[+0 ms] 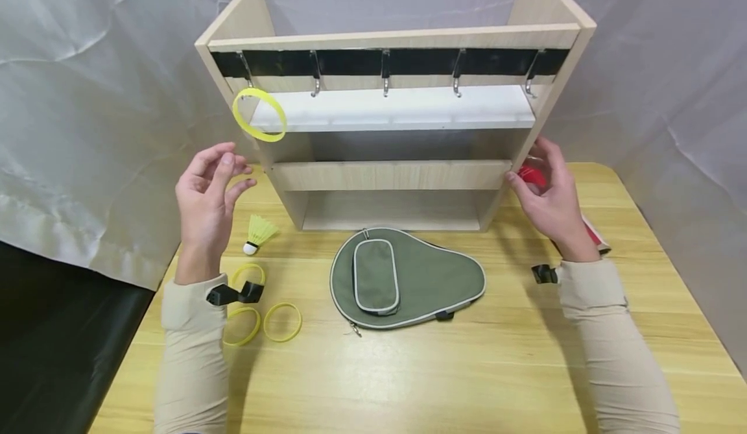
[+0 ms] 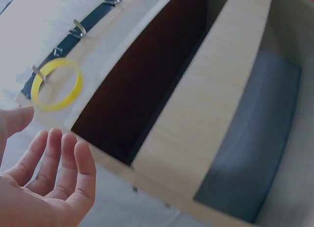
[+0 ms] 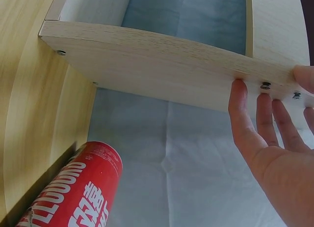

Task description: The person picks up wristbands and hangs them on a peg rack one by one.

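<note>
I count four yellow rings: one hung ring (image 1: 269,137) on the leftmost of five hooks (image 1: 386,87), three loose rings (image 1: 283,341) on the table (image 1: 438,382). My left hand (image 1: 207,194), near the hung ring, holds nothing, thumb and fingertips apart. My right hand (image 1: 557,210), fingers spread, presses one shelf (image 1: 391,176). Also: one shuttlecock (image 1: 259,231), one green case (image 1: 432,278), one red can (image 3: 83,187).
</note>
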`<state>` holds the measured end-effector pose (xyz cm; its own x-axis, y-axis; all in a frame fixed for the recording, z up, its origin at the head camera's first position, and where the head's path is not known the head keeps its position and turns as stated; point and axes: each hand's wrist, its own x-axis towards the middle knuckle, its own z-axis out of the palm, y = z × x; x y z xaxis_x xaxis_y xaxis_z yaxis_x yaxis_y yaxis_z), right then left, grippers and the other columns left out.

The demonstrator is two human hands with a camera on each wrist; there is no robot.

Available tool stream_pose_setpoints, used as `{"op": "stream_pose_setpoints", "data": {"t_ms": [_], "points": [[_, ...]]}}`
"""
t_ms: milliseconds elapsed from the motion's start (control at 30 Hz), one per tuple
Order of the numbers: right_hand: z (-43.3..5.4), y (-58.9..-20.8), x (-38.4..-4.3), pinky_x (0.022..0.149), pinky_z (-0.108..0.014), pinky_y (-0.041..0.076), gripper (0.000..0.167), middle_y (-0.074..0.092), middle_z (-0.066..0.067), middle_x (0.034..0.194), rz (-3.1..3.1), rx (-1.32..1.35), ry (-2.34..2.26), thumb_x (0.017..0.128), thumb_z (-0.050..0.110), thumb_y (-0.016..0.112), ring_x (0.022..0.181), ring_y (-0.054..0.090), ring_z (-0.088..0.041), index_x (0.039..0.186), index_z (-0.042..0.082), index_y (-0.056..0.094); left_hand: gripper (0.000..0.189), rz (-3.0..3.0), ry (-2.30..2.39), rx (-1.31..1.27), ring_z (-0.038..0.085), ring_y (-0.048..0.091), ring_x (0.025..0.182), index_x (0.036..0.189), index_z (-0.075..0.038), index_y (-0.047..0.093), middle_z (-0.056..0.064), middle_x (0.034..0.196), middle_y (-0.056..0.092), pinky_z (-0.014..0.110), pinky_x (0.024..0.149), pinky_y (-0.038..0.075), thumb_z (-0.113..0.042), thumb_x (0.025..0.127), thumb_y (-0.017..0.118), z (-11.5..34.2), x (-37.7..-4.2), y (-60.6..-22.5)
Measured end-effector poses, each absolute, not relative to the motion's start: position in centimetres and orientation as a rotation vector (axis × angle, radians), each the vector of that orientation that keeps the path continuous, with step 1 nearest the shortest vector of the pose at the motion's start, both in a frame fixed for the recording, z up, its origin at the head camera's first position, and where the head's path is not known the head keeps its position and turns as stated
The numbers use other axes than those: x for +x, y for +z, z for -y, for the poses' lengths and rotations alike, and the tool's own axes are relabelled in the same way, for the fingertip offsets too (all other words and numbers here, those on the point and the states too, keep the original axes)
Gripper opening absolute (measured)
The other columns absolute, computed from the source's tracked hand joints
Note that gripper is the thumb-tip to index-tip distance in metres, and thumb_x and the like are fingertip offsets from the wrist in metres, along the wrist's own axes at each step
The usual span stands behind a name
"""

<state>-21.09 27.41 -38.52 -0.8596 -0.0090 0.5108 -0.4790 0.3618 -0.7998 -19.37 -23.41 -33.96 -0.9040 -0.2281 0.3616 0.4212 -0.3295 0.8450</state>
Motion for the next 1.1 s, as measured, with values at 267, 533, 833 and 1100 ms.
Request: {"op": "stream_pose_setpoints", "data": {"t_ms": [267, 533, 833, 1100], "points": [[-27.6, -38.6, -21.3, 0.099, -0.008, 0.055, 0.074, 0.059, 0.013, 0.143, 2.203, 0.428, 1.498, 0.098, -0.014, 0.066, 0.125, 0.063, -0.01, 0.163, 0.014, 0.045, 0.022, 1.697, -2.241, -0.208, 0.018, 0.072, 0.092, 0.127, 0.004, 0.07, 0.006, 0.1, 0.075, 0.026, 0.079, 0.066, -0.007, 0.108, 0.067, 26.0, -18.1, -35.7], [-27.6, -38.7, -21.2, 0.1, -0.008, 0.055, 0.072, 0.059, 0.014, 0.141, 2.205, 0.431, 1.484, 0.099, -0.015, 0.066, 0.123, 0.063, -0.01, 0.163, 0.012, 0.046, 0.019, 2.153, -2.056, -0.279, 0.01, 0.074, 0.089, 0.124, 0.0, 0.073, -0.002, 0.099, 0.076, 0.02, 0.08, 0.065, -0.004, 0.106, 0.07, 28.5, -17.4, -38.2], [-27.4, -38.9, -21.2, 0.099, -0.008, 0.055, 0.072, 0.059, 0.014, 0.14, 2.202, 0.417, 1.512, 0.098, -0.014, 0.067, 0.122, 0.064, -0.01, 0.162, 0.012, 0.046, 0.03, 2.6, -1.517, -0.17, -0.003, 0.071, 0.088, 0.128, 0.005, 0.071, -0.022, 0.095, 0.072, 0.012, 0.077, 0.057, -0.014, 0.106, 0.073, 30.6, -16.5, -41.3], [-27.3, -39.1, -21.1, 0.098, -0.007, 0.055, 0.071, 0.059, 0.014, 0.141, 2.222, 0.396, 1.505, 0.099, -0.012, 0.068, 0.119, 0.064, -0.01, 0.162, 0.012, 0.047, 0.031, 2.815, -1.243, -0.165, 0.003, 0.07, 0.094, 0.132, 0.002, 0.072, 0.015, 0.111, 0.079, 0.01, 0.079, 0.053, -0.014, 0.106, 0.073, 32.7, -15.4, -43.6]]}}
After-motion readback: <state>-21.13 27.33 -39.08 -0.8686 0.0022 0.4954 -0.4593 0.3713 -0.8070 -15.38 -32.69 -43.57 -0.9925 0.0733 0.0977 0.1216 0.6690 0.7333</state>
